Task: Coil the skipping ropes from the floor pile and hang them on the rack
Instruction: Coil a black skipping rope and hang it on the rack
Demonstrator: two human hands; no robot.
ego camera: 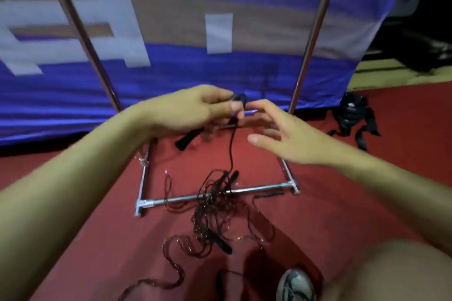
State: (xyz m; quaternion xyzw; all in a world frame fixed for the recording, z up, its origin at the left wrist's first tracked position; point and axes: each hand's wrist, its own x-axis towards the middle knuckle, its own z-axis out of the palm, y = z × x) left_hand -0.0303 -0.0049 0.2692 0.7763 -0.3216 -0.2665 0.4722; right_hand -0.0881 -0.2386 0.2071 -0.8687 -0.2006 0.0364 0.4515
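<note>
Currently coiling: left hand [195, 107] pinches rope [231, 146] rising from floor pile [215, 205]; right hand [281, 134] spread, empty. Next: catch strand, loop.

head cam | worn, looks forward and down | close over both hands [244, 120] | floor [97, 239] and rack [215, 194] base below, banner [220, 68] behind | one view only

No text, number or brand can be read here. Behind the left hand [193, 110], which pinches the black rope [231, 144], a blue banner [220, 73] carries large white shapes like parts of characters, but they are cropped and blurred, so nothing is legible.
</note>
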